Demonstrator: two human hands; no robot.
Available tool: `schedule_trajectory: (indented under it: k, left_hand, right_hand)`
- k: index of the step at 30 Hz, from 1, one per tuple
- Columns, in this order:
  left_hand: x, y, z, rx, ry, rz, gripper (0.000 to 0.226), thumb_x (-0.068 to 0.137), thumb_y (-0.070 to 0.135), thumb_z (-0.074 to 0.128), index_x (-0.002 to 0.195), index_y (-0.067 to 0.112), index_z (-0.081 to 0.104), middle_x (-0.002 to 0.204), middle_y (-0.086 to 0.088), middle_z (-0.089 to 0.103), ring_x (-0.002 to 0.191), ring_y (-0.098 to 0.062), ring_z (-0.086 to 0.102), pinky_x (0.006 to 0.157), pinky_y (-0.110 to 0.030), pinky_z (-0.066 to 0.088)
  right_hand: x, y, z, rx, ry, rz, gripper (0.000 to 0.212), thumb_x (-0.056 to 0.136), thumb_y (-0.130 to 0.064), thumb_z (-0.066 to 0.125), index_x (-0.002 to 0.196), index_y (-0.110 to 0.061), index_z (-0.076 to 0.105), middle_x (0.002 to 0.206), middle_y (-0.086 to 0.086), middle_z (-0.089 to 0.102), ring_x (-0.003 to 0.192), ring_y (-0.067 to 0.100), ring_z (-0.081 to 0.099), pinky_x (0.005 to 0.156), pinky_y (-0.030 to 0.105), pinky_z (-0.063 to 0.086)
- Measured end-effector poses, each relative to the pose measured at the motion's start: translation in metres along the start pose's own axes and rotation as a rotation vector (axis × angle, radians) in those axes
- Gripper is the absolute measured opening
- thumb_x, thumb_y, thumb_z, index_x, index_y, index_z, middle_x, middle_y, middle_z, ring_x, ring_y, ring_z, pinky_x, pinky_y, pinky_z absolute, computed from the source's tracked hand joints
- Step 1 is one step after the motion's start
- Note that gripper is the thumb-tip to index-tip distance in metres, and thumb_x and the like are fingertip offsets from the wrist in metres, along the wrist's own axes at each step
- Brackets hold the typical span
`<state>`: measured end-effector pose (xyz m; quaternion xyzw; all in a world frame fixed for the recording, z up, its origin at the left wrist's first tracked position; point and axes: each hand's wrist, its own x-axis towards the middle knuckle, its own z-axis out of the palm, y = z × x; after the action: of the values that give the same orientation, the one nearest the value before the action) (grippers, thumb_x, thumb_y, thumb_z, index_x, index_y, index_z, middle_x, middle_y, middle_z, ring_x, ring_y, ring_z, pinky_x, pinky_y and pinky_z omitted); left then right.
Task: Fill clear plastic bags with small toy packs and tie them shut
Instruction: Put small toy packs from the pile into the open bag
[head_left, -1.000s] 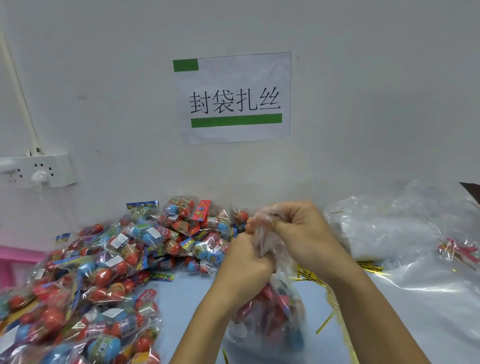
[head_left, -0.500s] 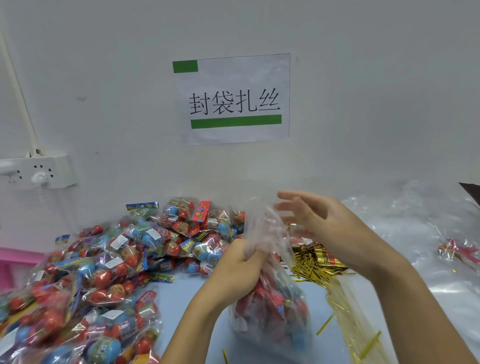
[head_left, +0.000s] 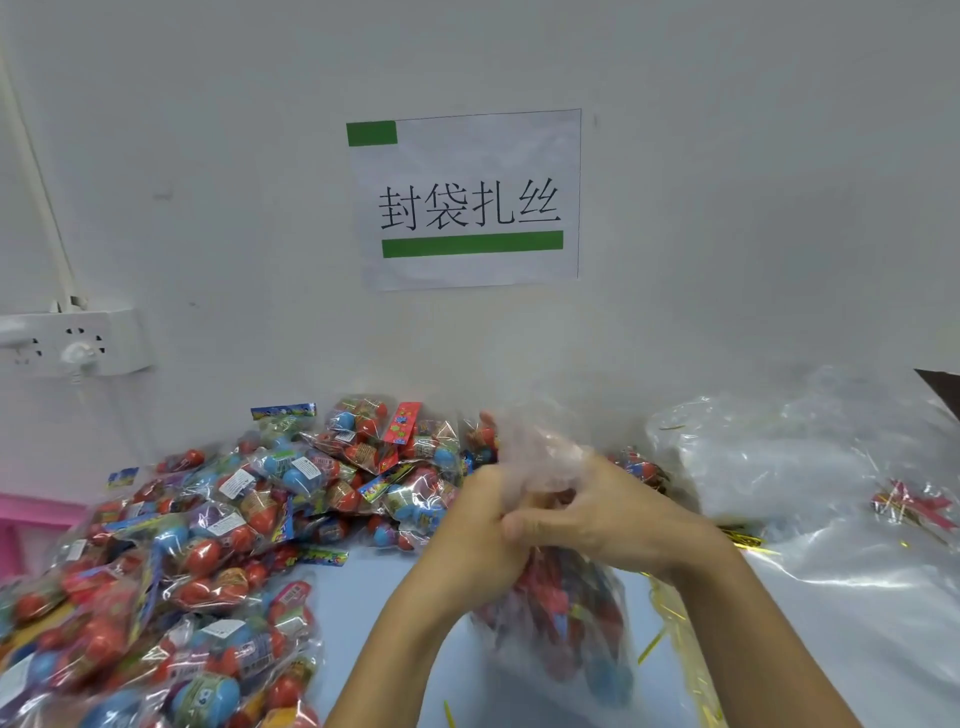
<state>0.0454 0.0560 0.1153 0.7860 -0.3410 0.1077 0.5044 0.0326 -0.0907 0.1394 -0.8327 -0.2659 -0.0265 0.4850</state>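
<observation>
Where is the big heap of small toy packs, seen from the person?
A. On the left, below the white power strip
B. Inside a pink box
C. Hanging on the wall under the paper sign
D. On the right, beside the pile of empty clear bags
A: the heap of toy packs lies on the table at the left, under the wall power strip; the empty clear bags lie at the right.

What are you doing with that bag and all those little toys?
A person is closing up a clear bag already filled with toy packs. Both hands are bunched around its gathered neck: the left hand grips it from one side, the right hand from the other. No tie is visibly on it yet. Gold twist ties lie on the table to the right, and a big pile of toy packs sits to the left.
</observation>
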Motion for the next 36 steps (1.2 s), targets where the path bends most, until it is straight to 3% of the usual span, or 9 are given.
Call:
schedule_trajectory:
  k: [4, 7, 11, 13, 16, 21, 27, 32, 36]
  left_hand:
    - [-0.003, 0.000, 0.022, 0.027, -0.047, -0.029, 0.021, 0.085, 0.023, 0.047, 0.086, 0.013, 0.065, 0.081, -0.001, 0.068, 0.077, -0.013, 0.063, 0.070, -0.035, 0.052]
    - [-0.002, -0.001, 0.028, -0.121, -0.077, -0.051, 0.019, 0.082, 0.018, 0.053, 0.069, 0.005, 0.046, 0.061, -0.019, 0.041, 0.060, -0.019, 0.035, 0.055, -0.042, 0.032]
    - [0.000, -0.006, 0.019, -0.061, -0.179, -0.143, 0.016, 0.071, 0.030, 0.065, 0.063, 0.024, 0.053, 0.055, 0.012, 0.047, 0.055, -0.009, 0.042, 0.055, -0.028, 0.033]
    - [0.000, -0.006, 0.017, -0.061, -0.164, -0.202, 0.014, 0.065, 0.034, 0.069, 0.078, 0.032, 0.064, 0.064, 0.017, 0.057, 0.059, -0.005, 0.054, 0.060, -0.025, 0.041]
    - [0.001, -0.012, 0.015, -0.139, -0.117, -0.285, 0.060, 0.063, 0.031, 0.073, 0.120, 0.027, 0.058, 0.082, 0.014, 0.067, 0.073, -0.013, 0.065, 0.068, -0.034, 0.050]
    - [-0.001, -0.011, 0.007, -0.217, -0.164, -0.335, 0.012, 0.069, 0.018, 0.064, 0.076, 0.023, 0.072, 0.077, -0.009, 0.064, 0.073, -0.027, 0.058, 0.073, -0.043, 0.045]
    - [-0.001, -0.010, 0.003, -0.385, -0.109, -0.319, 0.020, 0.070, 0.011, 0.057, 0.074, 0.014, 0.076, 0.111, -0.008, 0.068, 0.090, -0.018, 0.069, 0.084, -0.032, 0.050]
    - [-0.004, -0.006, -0.005, -0.450, -0.220, -0.281, 0.024, 0.076, 0.009, 0.054, 0.065, 0.023, 0.070, 0.080, 0.002, 0.065, 0.079, -0.013, 0.060, 0.080, -0.026, 0.045]
    - [-0.006, -0.007, -0.011, -0.526, -0.266, -0.258, 0.017, 0.088, 0.010, 0.058, 0.087, 0.014, 0.074, 0.097, -0.011, 0.069, 0.096, -0.021, 0.063, 0.095, -0.037, 0.047]
  right_hand:
    - [0.002, -0.004, 0.002, 0.100, 0.144, -0.027, 0.020, 0.092, -0.039, 0.069, 0.095, -0.022, 0.079, 0.104, -0.005, 0.077, 0.093, 0.003, 0.071, 0.074, 0.014, 0.052]
    - [0.002, -0.009, 0.000, 0.154, 0.255, 0.013, 0.047, 0.089, -0.053, 0.053, 0.071, -0.016, 0.074, 0.082, 0.005, 0.078, 0.063, 0.008, 0.069, 0.063, 0.019, 0.049]
    - [0.001, -0.014, -0.001, 0.136, 0.324, 0.036, 0.059, 0.097, -0.053, 0.044, 0.073, -0.005, 0.068, 0.071, 0.008, 0.076, 0.065, 0.007, 0.072, 0.071, 0.026, 0.049]
    - [0.003, -0.015, 0.001, 0.134, 0.343, 0.048, 0.060, 0.101, -0.051, 0.043, 0.073, -0.004, 0.067, 0.073, 0.008, 0.076, 0.069, 0.008, 0.072, 0.073, 0.028, 0.050]
    - [0.005, -0.020, 0.003, 0.176, 0.385, 0.064, 0.054, 0.102, -0.050, 0.043, 0.066, -0.015, 0.063, 0.075, 0.006, 0.077, 0.078, 0.021, 0.074, 0.081, 0.037, 0.056]
    - [0.007, -0.024, 0.009, 0.264, 0.403, 0.061, 0.049, 0.102, -0.046, 0.043, 0.067, -0.015, 0.059, 0.067, 0.005, 0.073, 0.073, 0.016, 0.074, 0.056, 0.019, 0.050]
    - [0.008, -0.026, 0.016, 0.481, 0.410, 0.072, 0.044, 0.105, -0.037, 0.042, 0.075, -0.008, 0.054, 0.060, 0.002, 0.060, 0.057, 0.014, 0.068, 0.039, 0.019, 0.044]
    - [0.012, -0.021, 0.016, 0.567, 0.406, 0.112, 0.035, 0.106, -0.037, 0.043, 0.082, -0.013, 0.054, 0.057, -0.005, 0.049, 0.054, 0.011, 0.060, 0.031, 0.020, 0.031]
    - [0.015, -0.020, 0.015, 0.722, 0.401, 0.167, 0.036, 0.106, -0.038, 0.043, 0.080, -0.017, 0.054, 0.055, -0.006, 0.044, 0.052, 0.012, 0.051, 0.032, 0.018, 0.033]
